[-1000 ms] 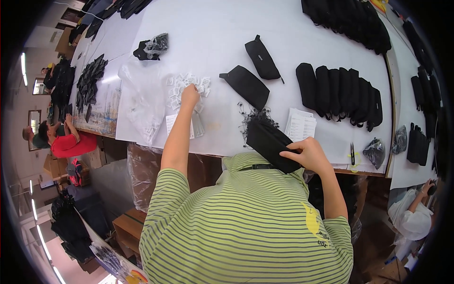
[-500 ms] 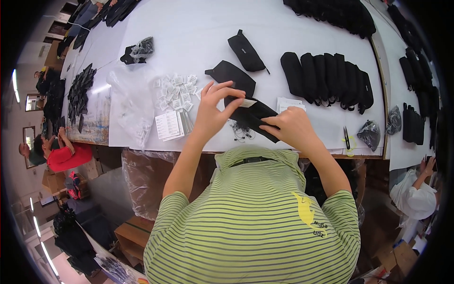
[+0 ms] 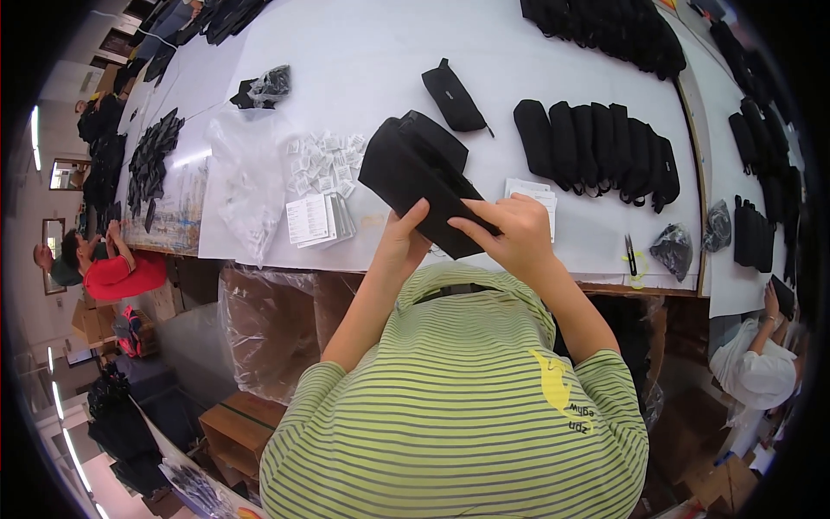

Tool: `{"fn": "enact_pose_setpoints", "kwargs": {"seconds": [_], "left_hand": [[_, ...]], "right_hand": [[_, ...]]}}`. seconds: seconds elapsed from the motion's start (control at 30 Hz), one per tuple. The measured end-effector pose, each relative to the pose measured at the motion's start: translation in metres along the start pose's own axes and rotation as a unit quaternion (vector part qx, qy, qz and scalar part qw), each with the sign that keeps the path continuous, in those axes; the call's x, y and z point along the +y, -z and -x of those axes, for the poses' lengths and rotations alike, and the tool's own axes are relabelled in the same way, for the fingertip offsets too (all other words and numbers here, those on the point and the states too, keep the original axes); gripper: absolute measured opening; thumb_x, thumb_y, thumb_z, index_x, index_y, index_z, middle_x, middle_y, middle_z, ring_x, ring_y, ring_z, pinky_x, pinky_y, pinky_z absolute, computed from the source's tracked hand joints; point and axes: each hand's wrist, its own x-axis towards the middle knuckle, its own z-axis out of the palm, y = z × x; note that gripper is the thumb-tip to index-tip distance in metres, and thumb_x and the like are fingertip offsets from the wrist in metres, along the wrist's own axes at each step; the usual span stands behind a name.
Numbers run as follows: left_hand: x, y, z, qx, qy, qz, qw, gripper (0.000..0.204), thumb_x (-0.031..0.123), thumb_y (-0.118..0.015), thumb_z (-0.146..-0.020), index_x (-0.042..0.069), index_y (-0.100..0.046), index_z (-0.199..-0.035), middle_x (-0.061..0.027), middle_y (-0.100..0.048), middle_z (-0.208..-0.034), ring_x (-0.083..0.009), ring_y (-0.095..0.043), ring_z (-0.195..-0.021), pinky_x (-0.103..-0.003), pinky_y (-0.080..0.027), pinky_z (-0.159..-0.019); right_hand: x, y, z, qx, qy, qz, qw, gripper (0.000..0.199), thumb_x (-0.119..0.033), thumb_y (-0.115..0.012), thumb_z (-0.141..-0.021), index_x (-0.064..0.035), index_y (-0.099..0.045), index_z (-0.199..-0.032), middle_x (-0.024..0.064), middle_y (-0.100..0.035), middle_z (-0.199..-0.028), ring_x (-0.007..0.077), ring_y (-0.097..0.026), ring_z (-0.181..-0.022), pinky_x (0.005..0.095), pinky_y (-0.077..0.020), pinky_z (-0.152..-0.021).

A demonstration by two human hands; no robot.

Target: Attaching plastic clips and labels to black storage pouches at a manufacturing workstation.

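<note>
A black fabric pouch [image 3: 402, 177] is held slantwise over the near side of the white table [image 3: 363, 78]. My left hand [image 3: 405, 240] is closed on its lower left edge, thumb on top. On the right side, my right hand [image 3: 512, 232] pinches the pouch near its long opening. Behind it lies a second black pouch [image 3: 448, 143], partly covered, and farther off a third pouch [image 3: 453, 97] with a pull tab. White printed cards [image 3: 538, 192] sit just beyond my right hand. To the left are a card stack [image 3: 318, 221] and a heap of small white labels [image 3: 324, 157].
A row of black pouches [image 3: 596, 147] lies at right, with more black pouches [image 3: 618, 35] behind. Thread snips [image 3: 631, 256] and a bagged black bundle [image 3: 673, 246] rest near the front edge. A clear plastic bag [image 3: 242, 186] spreads at left. Co-workers sit at both sides.
My left hand has come down and toward me, now gripping the pouch's lower edge. The white piece it held at the pouch no longer shows. The pouch has turned more upright.
</note>
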Motion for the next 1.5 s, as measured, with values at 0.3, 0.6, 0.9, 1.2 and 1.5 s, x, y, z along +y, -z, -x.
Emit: {"fn": "enact_pose_setpoints", "kwargs": {"seconds": [0.3, 0.6, 0.9, 1.2, 1.5], "left_hand": [[0.001, -0.032, -0.005, 0.079, -0.017, 0.030, 0.996, 0.045, 0.015, -0.065, -0.085, 0.005, -0.046, -0.124, -0.0075, -0.056, -0.115, -0.0204, -0.056, -0.105, -0.037, -0.048, -0.090], [0.000, -0.046, 0.001, 0.095, -0.109, -0.073, 0.987, 0.037, 0.013, -0.068, -0.083, 0.002, -0.054, -0.115, -0.0076, -0.062, -0.106, -0.0200, -0.061, -0.095, -0.032, -0.049, -0.087], [0.009, -0.059, 0.019, 0.038, 0.048, -0.214, 0.975, 0.040, 0.014, -0.077, -0.074, -0.005, -0.059, -0.103, -0.0111, -0.065, -0.089, -0.0172, -0.064, -0.076, -0.028, -0.054, -0.066], [0.007, -0.055, 0.016, 0.050, 0.063, -0.222, 0.972, 0.041, 0.017, -0.076, -0.074, -0.005, -0.058, -0.104, -0.0110, -0.064, -0.089, -0.0163, -0.064, -0.073, -0.028, -0.054, -0.064], [0.020, -0.030, -0.016, 0.074, -0.002, -0.089, 0.993, 0.033, 0.018, -0.068, -0.081, -0.001, -0.058, -0.106, -0.0093, -0.065, -0.092, -0.0177, -0.065, -0.077, -0.029, -0.054, -0.067]], "right_hand": [[-0.002, -0.004, 0.024, 0.036, -0.114, -0.027, 0.993, 0.019, -0.023, -0.077, -0.074, -0.0060, -0.068, -0.080, -0.0028, -0.036, -0.045, 0.0066, -0.030, -0.042, 0.0245, -0.0211, -0.042], [0.020, -0.026, 0.051, 0.037, -0.404, -0.348, 0.845, 0.031, -0.023, -0.052, -0.096, -0.0005, -0.055, -0.075, -0.0086, -0.038, -0.050, 0.0022, -0.031, -0.048, 0.0238, -0.0207, -0.045], [0.017, -0.004, 0.004, 0.195, -0.313, -0.446, 0.815, 0.025, -0.013, -0.061, -0.090, 0.0011, -0.062, -0.110, 0.0018, -0.062, -0.089, 0.0072, -0.056, -0.080, 0.0208, -0.0428, -0.076], [0.028, 0.000, 0.008, 0.232, -0.208, -0.179, 0.933, 0.009, -0.008, -0.070, -0.079, -0.0055, -0.068, -0.087, 0.0009, -0.062, -0.081, 0.0089, -0.051, -0.067, 0.0227, -0.0383, -0.064], [-0.012, 0.012, 0.016, -0.012, -0.217, -0.274, 0.937, 0.006, -0.009, -0.068, -0.079, -0.0030, -0.065, -0.079, 0.0015, -0.061, -0.081, 0.0113, -0.047, -0.073, 0.0236, -0.0375, -0.067]]}}
